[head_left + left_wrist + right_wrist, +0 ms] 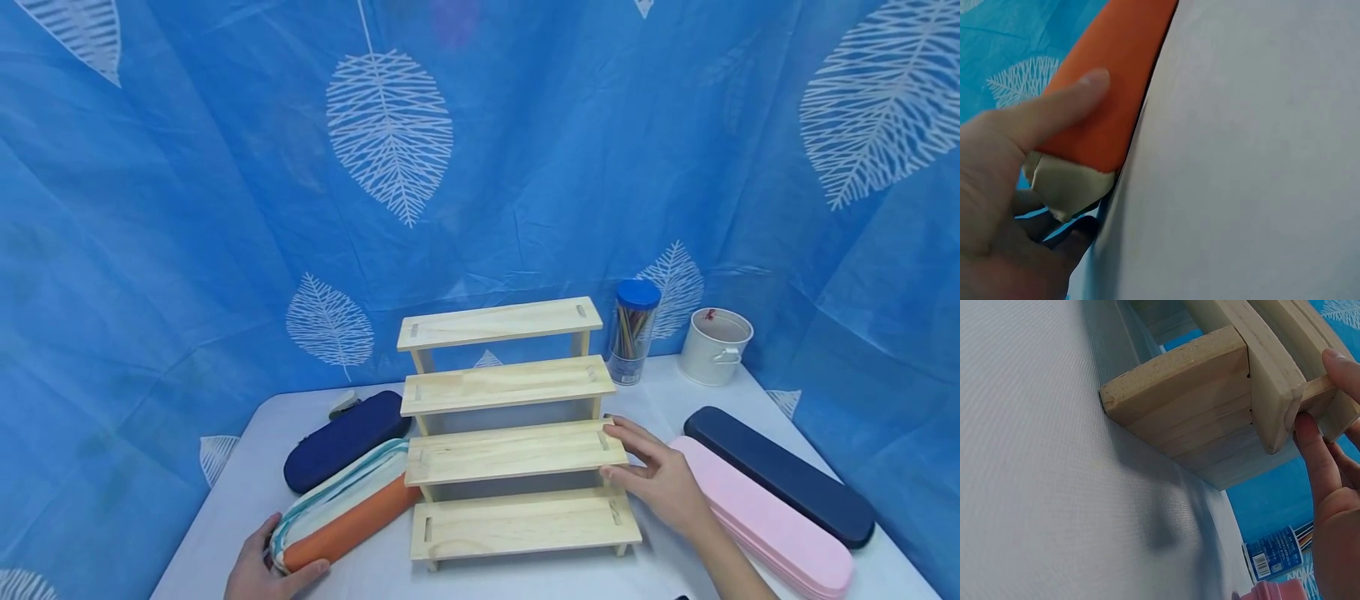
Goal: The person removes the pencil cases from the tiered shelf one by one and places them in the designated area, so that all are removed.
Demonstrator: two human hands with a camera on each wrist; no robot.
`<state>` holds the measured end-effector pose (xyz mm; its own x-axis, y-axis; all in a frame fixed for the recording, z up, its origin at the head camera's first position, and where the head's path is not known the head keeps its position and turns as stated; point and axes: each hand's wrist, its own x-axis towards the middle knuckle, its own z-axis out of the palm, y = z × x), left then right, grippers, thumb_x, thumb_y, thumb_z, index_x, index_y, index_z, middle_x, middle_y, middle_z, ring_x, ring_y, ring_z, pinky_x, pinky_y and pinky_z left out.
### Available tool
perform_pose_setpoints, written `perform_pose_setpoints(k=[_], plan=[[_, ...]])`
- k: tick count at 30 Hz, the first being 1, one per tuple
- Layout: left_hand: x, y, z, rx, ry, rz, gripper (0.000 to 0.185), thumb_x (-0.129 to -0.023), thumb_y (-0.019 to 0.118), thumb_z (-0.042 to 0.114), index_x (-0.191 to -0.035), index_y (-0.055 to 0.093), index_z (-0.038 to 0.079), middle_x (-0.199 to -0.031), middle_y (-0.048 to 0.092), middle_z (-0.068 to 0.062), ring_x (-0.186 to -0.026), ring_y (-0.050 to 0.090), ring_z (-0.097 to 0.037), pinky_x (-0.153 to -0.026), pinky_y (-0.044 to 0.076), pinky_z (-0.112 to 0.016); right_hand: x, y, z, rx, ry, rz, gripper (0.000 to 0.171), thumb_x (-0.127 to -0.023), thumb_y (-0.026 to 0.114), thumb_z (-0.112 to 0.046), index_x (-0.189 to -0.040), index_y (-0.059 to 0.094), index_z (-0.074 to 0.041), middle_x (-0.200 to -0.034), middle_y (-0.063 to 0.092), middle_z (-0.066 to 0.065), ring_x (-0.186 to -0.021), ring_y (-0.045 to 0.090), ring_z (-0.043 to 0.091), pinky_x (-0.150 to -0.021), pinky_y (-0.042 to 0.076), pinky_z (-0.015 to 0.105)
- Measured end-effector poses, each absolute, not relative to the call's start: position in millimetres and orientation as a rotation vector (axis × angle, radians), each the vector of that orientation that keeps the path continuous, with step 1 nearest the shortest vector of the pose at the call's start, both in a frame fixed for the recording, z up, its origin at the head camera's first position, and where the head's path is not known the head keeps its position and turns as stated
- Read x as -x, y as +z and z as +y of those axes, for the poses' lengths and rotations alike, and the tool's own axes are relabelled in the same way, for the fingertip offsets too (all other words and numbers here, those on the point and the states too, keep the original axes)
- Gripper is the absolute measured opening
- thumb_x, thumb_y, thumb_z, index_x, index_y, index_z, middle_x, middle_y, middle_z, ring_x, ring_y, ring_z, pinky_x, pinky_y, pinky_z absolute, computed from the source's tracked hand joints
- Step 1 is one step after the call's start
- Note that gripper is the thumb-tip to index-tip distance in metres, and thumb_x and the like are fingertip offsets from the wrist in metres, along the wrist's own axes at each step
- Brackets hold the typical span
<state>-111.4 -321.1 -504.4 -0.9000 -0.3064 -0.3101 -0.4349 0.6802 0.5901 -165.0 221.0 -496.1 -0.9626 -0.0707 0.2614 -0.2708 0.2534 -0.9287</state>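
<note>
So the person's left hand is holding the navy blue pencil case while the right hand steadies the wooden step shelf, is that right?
Not quite. The left hand grips the orange pencil case, not the navy one; the navy pencil case lies untouched behind it. The head view shows this, and the left wrist view shows the thumb on orange fabric. The right hand does rest on the wooden step shelf.

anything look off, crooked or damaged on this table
Nothing is spilled or broken. The wooden stepped shelf stands level, the right hand on its end. The one slightly untidy spot: the orange pencil case, gripped by the left hand, lies aslant against the navy case.
</note>
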Motion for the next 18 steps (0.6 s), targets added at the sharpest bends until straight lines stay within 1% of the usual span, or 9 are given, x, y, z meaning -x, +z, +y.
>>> perform_pose_setpoints(k=[3,5,7,10,13,16,18], plan=[[113.8,-499.4,-322.2,0.567,1.018,2.707,0.129,-0.069,0.074,0.065,-0.146,0.008,-0.014,-0.136,0.022,-0.038,-0.120,0.033,-0.054,-0.097,0.039,-0.059,165.0,-496.4,221.5,-0.336,1.787,-2.352,0.060,-0.080,0.080,-0.025,-0.133,0.058,-0.010,-0.145,0.042,0.012,-0.129,0.042,0.035,-0.084,0.051,0.026],[115.7,-494.3,-322.0,0.557,0.998,2.720,0.131,-0.067,0.074,0.067,-0.148,0.007,-0.011,-0.139,0.021,-0.037,-0.121,0.031,-0.054,-0.095,0.038,-0.062,164.9,-496.2,221.3,-0.339,1.781,-2.352,0.059,-0.080,0.080,-0.025,-0.133,0.058,-0.010,-0.145,0.042,0.012,-0.128,0.044,0.031,-0.083,0.052,0.027],[117.6,-488.1,-320.7,0.543,0.961,2.744,0.131,-0.066,0.074,0.070,-0.149,0.008,-0.007,-0.141,0.019,-0.037,-0.123,0.029,-0.054,-0.095,0.035,-0.066,165.0,-495.2,221.1,-0.329,1.774,-2.354,0.058,-0.079,0.081,-0.025,-0.132,0.060,-0.012,-0.144,0.044,0.010,-0.126,0.047,0.025,-0.082,0.053,0.028],[120.8,-478.3,-316.1,0.510,0.915,2.770,0.133,-0.063,0.072,0.073,-0.150,0.006,-0.004,-0.144,0.015,-0.036,-0.125,0.023,-0.054,-0.096,0.027,-0.071,165.4,-494.0,221.4,-0.309,1.736,-2.382,0.057,-0.079,0.081,-0.027,-0.130,0.061,-0.015,-0.143,0.045,0.008,-0.120,0.052,0.022,-0.079,0.055,0.028],[123.6,-469.0,-309.3,0.436,0.886,2.806,0.128,-0.065,0.071,0.073,-0.150,0.012,-0.002,-0.148,0.013,-0.034,-0.128,0.021,-0.053,-0.096,0.023,-0.071,166.0,-493.1,222.3,-0.296,1.695,-2.414,0.056,-0.078,0.081,-0.029,-0.129,0.062,-0.017,-0.142,0.047,0.006,-0.113,0.055,0.024,-0.077,0.055,0.028],[124.8,-459.6,-301.0,0.341,0.863,2.849,0.116,-0.069,0.070,0.070,-0.148,0.021,0.000,-0.152,0.013,-0.030,-0.132,0.020,-0.052,-0.098,0.022,-0.070,166.5,-491.8,224.1,-0.308,1.641,-2.455,0.056,-0.079,0.080,-0.032,-0.130,0.062,-0.018,-0.142,0.047,0.006,-0.107,0.058,0.025,-0.075,0.056,0.028],[125.1,-453.2,-294.5,0.286,0.838,2.878,0.109,-0.071,0.070,0.069,-0.146,0.028,0.002,-0.153,0.015,-0.027,-0.133,0.021,-0.050,-0.098,0.023,-0.070,166.7,-490.3,225.0,-0.315,1.611,-2.483,0.057,-0.078,0.080,-0.034,-0.130,0.061,-0.019,-0.142,0.047,0.006,-0.104,0.060,0.023,-0.074,0.056,0.028]])
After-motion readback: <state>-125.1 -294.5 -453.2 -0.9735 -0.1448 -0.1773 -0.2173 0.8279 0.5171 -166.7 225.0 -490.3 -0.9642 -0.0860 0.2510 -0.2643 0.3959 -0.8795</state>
